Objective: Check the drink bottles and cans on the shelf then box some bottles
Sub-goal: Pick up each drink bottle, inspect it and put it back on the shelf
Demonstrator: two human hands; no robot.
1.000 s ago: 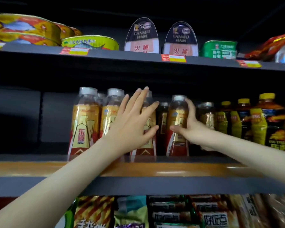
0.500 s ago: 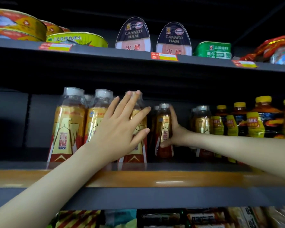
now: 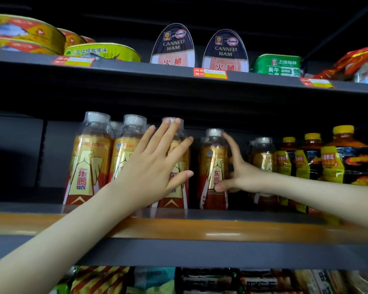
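Left hand (image 3: 155, 166) covers much of third bottle (image 3: 172, 202); fourth bottle (image 3: 212, 158) hides some right hand (image 3: 242, 177) fingers.

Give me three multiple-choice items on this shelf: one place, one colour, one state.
1. Where do the canned ham tins stand? A) on the shelf above the gold-label bottles B) among them C) on the shelf below
2. What colour are the caps on the dark bottles at right? A) white B) yellow C) blue
3. How is the left hand? A) a fist B) gripping a tin C) fingers straight and spread
Answers: 1A, the tins sit on that upper shelf; 2B, all visible caps there are yellow; 3C, its fingers fan across a bottle.
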